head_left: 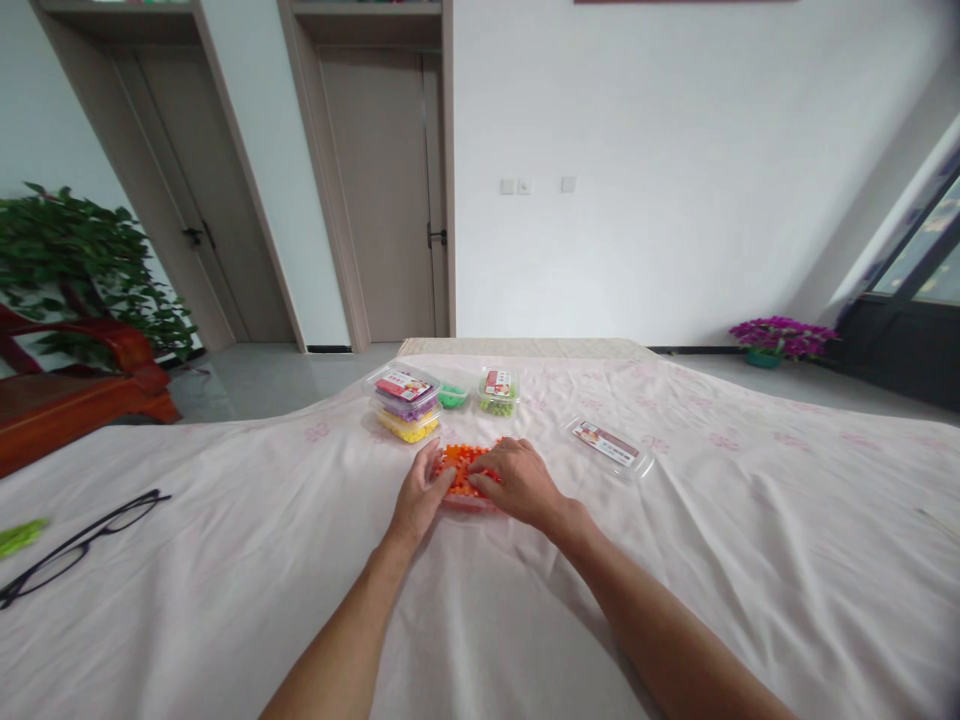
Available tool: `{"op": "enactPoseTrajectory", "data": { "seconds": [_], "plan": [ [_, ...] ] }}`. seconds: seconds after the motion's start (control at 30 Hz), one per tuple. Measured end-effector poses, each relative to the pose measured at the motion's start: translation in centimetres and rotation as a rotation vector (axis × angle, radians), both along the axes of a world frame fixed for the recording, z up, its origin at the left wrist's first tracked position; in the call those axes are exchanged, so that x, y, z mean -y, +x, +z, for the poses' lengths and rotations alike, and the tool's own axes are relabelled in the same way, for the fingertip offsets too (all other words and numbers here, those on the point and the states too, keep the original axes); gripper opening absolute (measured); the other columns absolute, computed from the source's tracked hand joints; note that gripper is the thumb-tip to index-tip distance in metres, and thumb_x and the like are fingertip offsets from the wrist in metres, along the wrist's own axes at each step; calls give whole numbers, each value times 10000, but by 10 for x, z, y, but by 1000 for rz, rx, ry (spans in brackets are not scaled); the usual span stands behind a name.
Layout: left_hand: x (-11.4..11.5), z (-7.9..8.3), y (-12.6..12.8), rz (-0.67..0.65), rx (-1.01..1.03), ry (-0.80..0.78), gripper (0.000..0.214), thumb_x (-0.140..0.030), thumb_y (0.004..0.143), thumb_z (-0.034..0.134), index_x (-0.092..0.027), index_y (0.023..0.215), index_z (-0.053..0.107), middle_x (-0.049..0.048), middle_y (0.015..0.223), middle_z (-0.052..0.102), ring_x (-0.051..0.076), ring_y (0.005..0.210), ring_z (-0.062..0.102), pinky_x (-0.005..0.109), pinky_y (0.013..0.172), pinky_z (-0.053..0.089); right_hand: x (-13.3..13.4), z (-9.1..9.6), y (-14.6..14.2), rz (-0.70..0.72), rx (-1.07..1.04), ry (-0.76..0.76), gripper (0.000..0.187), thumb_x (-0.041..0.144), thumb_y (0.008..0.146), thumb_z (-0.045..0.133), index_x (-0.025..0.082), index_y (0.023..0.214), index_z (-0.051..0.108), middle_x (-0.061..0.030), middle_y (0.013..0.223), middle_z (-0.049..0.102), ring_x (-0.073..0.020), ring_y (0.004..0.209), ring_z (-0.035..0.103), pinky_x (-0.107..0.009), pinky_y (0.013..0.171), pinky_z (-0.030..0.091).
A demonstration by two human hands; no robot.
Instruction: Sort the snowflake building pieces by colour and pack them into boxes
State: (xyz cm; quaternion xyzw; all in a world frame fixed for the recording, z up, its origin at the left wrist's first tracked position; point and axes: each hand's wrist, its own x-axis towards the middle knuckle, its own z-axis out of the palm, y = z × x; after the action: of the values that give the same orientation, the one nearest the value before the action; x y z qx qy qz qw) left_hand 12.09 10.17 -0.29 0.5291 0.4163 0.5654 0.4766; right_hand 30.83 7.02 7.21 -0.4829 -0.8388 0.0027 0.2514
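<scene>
A clear tray of orange pieces (463, 472) sits on the white cloth in front of me. My left hand (421, 496) rests against its left side, fingers curled onto the orange pieces. My right hand (516, 480) lies over its right side, fingers bent down into the pieces. Whether either hand pinches a piece is hidden by the fingers. Behind the tray stands a stack of clear boxes (406, 400) with purple and yellow pieces.
Small tubs of green pieces (453, 396) (498, 392) stand behind the tray. A loose clear lid with a label (609, 444) lies to the right. Black glasses (79, 545) and a green item (21, 536) lie far left. The cloth-covered table (720, 520) stretches wide.
</scene>
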Motion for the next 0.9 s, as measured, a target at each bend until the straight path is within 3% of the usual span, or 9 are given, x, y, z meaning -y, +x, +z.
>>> {"op": "enactPoseTrajectory", "data": {
  "seconds": [0.2, 0.37, 0.43, 0.53, 0.63, 0.7, 0.77, 0.9],
  "plan": [
    [-1, 11, 1, -6, -18, -60, 637, -268, 674, 810, -193, 1258, 567, 133, 1359, 574, 248, 1281, 520, 369, 1086, 388, 1, 3, 1, 136, -16, -18, 223, 266, 916, 534, 272, 957, 753, -23, 923, 750, -186, 914, 628, -305, 877, 387],
    [4, 25, 5, -4, -11, -151, 649, -191, 636, 807, -188, 1237, 561, 144, 1274, 625, 253, 1148, 612, 385, 991, 474, -5, 0, 1, 263, -162, -68, 259, 251, 923, 507, 267, 1067, 721, -18, 1025, 738, -178, 962, 645, -304, 913, 436],
    [5, 27, 6, -5, -14, -177, 643, -154, 646, 772, -189, 1248, 550, 141, 1237, 640, 247, 1075, 645, 392, 937, 509, -15, -6, 7, 150, -321, -69, 271, 237, 907, 504, 260, 1067, 721, -21, 1053, 735, -182, 988, 653, -314, 924, 458],
    [5, 26, 6, 4, -22, -179, 623, -106, 661, 714, -195, 1255, 549, 124, 1202, 655, 240, 1057, 650, 387, 912, 525, -36, -22, 29, -165, -563, -30, 310, 186, 877, 470, 243, 1055, 717, -29, 1078, 731, -191, 1014, 660, -343, 931, 488],
    [3, 21, 7, 26, -4, -154, 591, -83, 663, 686, -202, 1232, 577, 110, 1237, 648, 238, 1140, 617, 383, 990, 484, -53, -42, 55, -361, -514, -22, 362, 155, 848, 461, 236, 1104, 704, -48, 1112, 721, -214, 1030, 657, -392, 958, 482],
    [2, 18, 7, 44, 15, -128, 563, -77, 668, 673, -199, 1212, 595, 112, 1294, 621, 241, 1225, 567, 384, 1054, 435, -57, -54, 68, -374, -400, -37, 385, 169, 835, 499, 221, 1171, 681, -68, 1185, 694, -239, 1109, 620, -411, 997, 452],
    [1, 15, 7, 52, 25, -105, 544, -79, 678, 662, -194, 1206, 602, 116, 1338, 594, 242, 1282, 522, 387, 1093, 397, -56, -61, 72, -296, -290, -69, 395, 209, 837, 543, 229, 1212, 663, -67, 1242, 668, -249, 1169, 585, -400, 1027, 422],
    [1, 13, 6, 42, 36, -96, 543, -81, 685, 659, -192, 1214, 603, 114, 1357, 582, 242, 1302, 506, 391, 1114, 376, -49, -62, 68, -151, -160, -120, 332, 299, 868, 572, 289, 1183, 676, -33, 1208, 687, -224, 1125, 606, -336, 1017, 404]
  ]
}}
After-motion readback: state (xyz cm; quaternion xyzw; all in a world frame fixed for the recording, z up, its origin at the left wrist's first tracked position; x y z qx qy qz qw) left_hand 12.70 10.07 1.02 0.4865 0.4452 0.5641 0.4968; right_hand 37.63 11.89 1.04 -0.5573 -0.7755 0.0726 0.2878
